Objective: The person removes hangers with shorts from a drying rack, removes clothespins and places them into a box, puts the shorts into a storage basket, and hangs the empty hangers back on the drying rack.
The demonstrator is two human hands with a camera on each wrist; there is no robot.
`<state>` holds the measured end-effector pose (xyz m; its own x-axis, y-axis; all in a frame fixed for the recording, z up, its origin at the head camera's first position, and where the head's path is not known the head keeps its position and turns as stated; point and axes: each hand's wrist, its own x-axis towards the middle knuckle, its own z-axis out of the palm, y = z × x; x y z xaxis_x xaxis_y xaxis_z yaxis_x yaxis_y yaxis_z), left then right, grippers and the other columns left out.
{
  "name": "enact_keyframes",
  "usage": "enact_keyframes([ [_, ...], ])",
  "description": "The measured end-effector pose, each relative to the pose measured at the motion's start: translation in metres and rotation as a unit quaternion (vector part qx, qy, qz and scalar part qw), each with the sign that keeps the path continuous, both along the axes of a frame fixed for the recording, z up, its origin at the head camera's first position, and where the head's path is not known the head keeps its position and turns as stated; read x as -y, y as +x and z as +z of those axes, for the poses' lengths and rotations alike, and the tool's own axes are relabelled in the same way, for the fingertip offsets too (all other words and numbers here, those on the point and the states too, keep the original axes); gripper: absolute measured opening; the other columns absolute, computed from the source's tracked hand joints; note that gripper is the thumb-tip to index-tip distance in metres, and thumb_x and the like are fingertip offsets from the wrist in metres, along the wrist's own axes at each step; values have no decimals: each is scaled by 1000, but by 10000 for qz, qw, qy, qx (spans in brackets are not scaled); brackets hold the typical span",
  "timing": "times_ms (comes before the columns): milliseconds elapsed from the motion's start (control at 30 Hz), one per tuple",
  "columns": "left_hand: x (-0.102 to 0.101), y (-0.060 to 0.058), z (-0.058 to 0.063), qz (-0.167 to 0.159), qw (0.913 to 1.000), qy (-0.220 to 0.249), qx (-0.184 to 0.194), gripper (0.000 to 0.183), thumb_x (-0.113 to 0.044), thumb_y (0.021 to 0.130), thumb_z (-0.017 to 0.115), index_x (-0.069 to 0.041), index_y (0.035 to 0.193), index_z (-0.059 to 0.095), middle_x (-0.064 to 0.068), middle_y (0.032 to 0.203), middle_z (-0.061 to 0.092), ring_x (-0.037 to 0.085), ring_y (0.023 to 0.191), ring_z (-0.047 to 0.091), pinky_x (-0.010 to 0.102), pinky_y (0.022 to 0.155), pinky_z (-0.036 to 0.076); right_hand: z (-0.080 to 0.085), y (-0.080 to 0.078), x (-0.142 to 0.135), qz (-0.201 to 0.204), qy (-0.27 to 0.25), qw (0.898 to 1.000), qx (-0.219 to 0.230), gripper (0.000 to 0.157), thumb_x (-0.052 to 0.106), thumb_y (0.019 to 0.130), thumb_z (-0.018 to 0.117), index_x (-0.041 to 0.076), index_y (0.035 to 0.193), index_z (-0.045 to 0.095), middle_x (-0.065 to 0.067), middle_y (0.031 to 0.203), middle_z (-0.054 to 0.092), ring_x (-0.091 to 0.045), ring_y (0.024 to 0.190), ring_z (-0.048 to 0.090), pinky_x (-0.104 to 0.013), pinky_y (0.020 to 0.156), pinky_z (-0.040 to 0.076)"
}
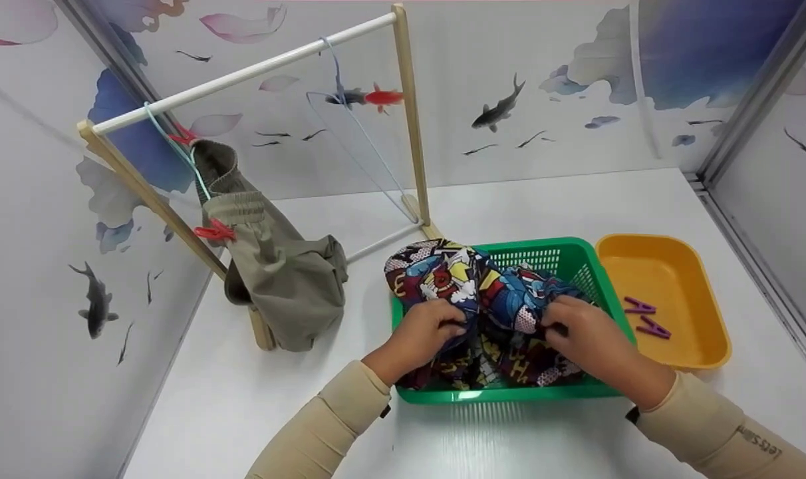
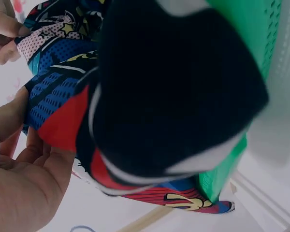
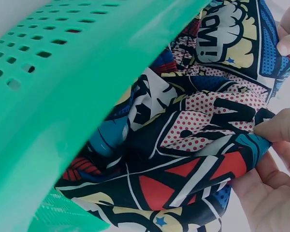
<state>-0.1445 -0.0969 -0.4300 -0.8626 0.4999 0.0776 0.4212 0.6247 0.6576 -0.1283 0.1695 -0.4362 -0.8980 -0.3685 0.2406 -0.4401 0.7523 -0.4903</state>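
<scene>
A colourful comic-print garment point(image 1: 436, 273) lies bunched in a green basket point(image 1: 509, 397), part of it spilling over the left rim; its exact kind is hidden by folds. My left hand point(image 1: 426, 332) pinches the cloth on the left side. On the other side, my right hand point(image 1: 589, 336) holds a fold between thumb and fingers. Close up in the left wrist view, the left thumb and fingers point(image 2: 31, 145) grip a red and blue part of the garment point(image 2: 63, 116). The right wrist view shows the right hand point(image 3: 275, 174) pinching the garment's edge point(image 3: 253, 145).
Khaki shorts point(image 1: 290, 293) hang on a hanger from a wooden rack point(image 1: 257, 70), held by red clothespins point(image 1: 215, 231). A blue hanger point(image 1: 370, 126) hangs bare farther right. Purple clothespins point(image 1: 654, 326) lie in a yellow tray point(image 1: 669, 266) right of the basket.
</scene>
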Motion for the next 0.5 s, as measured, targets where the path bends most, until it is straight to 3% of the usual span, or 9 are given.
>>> enact_keyframes([
  [100, -8, 1, 0, -147, 9997, -185, 85, 14, -11, 91, 66, -8, 102, 74, 3, 101, 68, 12, 97, 62, 22, 86, 50, 0, 4, -3, -75, -23, 10000, -32, 14, -5, 80, 70, 9, 82, 66, 0, 82, 60, -17, 76, 56, -39, 73, 57],
  [500, -40, 6, 2, -973, 9915, -845, -176, 16, -14, 92, 65, -10, 104, 75, 0, 102, 69, 10, 96, 61, 19, 91, 46, 10, 24, -18, -392, -316, 9980, -369, 25, -7, 76, 71, 14, 78, 60, 6, 77, 52, -12, 76, 52, -30, 68, 55],
])
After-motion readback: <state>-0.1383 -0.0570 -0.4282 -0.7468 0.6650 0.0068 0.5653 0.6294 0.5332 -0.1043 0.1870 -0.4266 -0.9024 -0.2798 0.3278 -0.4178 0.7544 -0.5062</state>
